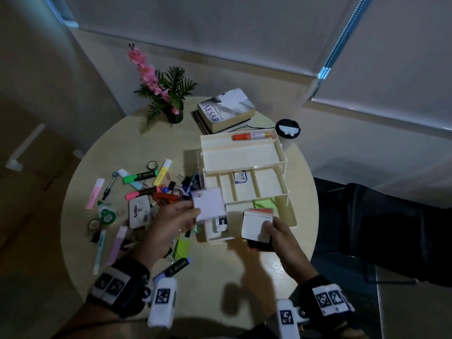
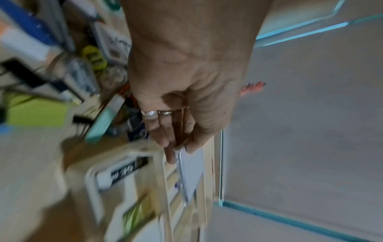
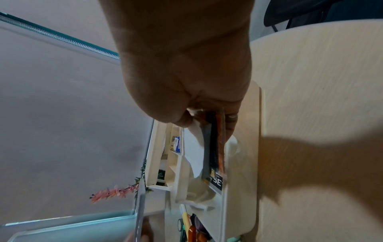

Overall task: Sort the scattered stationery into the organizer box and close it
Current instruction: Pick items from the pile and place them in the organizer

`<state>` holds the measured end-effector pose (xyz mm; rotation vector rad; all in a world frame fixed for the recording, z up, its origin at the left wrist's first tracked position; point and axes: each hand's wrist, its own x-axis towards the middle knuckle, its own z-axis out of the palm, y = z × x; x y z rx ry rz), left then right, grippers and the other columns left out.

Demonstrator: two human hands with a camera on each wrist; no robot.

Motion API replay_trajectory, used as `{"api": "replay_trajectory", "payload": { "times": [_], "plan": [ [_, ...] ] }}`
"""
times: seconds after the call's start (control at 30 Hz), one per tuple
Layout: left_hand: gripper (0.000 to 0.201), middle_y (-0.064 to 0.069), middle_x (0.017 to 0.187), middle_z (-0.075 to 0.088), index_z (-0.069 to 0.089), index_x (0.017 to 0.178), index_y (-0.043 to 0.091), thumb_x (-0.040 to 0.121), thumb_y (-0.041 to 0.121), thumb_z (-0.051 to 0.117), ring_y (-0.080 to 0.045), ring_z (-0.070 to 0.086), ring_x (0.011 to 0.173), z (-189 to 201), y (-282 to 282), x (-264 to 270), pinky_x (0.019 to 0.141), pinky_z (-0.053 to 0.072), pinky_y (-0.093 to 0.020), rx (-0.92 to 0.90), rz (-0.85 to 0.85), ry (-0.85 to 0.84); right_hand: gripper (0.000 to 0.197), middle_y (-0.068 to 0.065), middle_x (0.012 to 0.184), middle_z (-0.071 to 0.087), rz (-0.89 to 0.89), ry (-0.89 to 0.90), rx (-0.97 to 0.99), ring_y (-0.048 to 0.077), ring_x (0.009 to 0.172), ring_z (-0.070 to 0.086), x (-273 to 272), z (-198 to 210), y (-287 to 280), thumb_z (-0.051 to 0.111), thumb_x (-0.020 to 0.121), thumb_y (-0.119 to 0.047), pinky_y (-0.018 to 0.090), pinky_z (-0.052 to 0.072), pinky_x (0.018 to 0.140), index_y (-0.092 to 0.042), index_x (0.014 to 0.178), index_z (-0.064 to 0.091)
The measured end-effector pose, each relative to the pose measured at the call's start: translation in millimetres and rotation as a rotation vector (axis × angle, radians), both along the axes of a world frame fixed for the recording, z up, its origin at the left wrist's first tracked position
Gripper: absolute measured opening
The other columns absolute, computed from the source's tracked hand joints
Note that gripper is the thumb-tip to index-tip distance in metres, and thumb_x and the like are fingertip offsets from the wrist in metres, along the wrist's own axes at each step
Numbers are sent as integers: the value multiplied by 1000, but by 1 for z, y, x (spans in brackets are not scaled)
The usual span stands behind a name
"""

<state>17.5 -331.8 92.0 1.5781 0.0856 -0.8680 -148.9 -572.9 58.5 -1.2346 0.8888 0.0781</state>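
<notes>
A cream tiered organizer box (image 1: 244,167) stands open on the round table (image 1: 244,265), its trays stepped out. My left hand (image 1: 171,223) pinches a pale lilac note pad (image 1: 209,204) over the box's bottom tray; the left wrist view shows the pad (image 2: 191,172) edge-on between thumb and fingers. My right hand (image 1: 281,234) grips a stack of note pads with a white cover (image 1: 255,227) at the box's front right; in the right wrist view the stack (image 3: 209,152) hangs above the tray. A white glue stick (image 1: 221,222) lies in the bottom tray.
Highlighters, tape rolls, clips and an Artline stamp pad (image 1: 139,214) lie scattered at the left. An orange marker (image 1: 252,136) sits in the top tray. Books (image 1: 225,111), a flower pot (image 1: 168,94) and a black lid (image 1: 287,128) stand at the back.
</notes>
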Motion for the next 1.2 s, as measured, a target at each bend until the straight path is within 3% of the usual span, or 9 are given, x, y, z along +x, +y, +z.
{"api": "replay_trajectory", "payload": {
  "times": [0.13,0.23,0.43,0.63,0.77,0.87,0.97,1.1,1.2],
  "plan": [
    [19,-6,107,81,77,111,16,95,6,74,-13,71,84,-15,-50,-44,72,58,-25,-4,-137,27,31,17,118,75,55,-16,20,46,96,75,4,1,-8,40,113,-21,63,61,84,-14,133,62],
    [26,-4,107,81,75,121,9,95,6,75,-14,72,84,-29,-82,-60,71,57,-23,51,-141,-38,32,14,118,76,39,-31,43,41,102,75,2,-2,-19,39,113,-23,60,62,84,-15,132,64],
    [26,-4,102,78,73,124,3,98,4,70,-7,72,60,-39,-127,-79,58,56,-19,154,-177,-113,35,12,115,78,0,-19,-10,36,103,76,-7,-19,-37,39,113,-31,61,60,89,-18,130,67],
    [34,-2,114,78,71,129,14,95,13,76,-4,63,63,-50,-141,-76,55,48,-16,158,-205,27,49,5,125,75,179,-54,-32,31,113,73,-11,-22,-49,44,104,-65,55,55,103,-31,132,67],
    [30,8,104,79,72,130,18,101,22,71,-5,66,79,-56,-143,-71,61,48,-14,154,-269,-9,40,8,124,75,226,-68,-5,33,109,75,-11,-21,-63,47,109,-49,54,59,96,-24,137,62],
    [26,12,84,74,73,126,12,105,24,64,7,58,58,-60,-150,-76,57,44,-11,147,-202,-14,32,12,123,75,261,-60,78,34,105,76,-13,-20,-72,44,113,-29,44,63,84,-17,140,56],
    [23,12,74,66,73,122,12,106,24,63,11,53,48,-65,-159,-80,51,40,-8,172,-113,-67,32,9,127,74,293,-78,89,33,111,74,-17,-20,-74,44,112,-21,49,60,94,-21,143,54],
    [28,5,66,58,75,118,13,105,35,62,-7,51,54,-66,-167,-81,59,45,-23,188,-120,-47,34,18,119,76,108,-105,112,39,109,74,-25,-25,-72,58,106,-22,52,58,97,-2,133,66],
    [34,2,70,66,75,112,18,107,46,55,-15,59,61,-60,-171,-73,61,49,-26,214,-182,-63,31,23,112,77,-23,-93,105,42,105,74,-30,-32,-70,64,103,-22,52,58,98,3,120,72]
  ]
}}
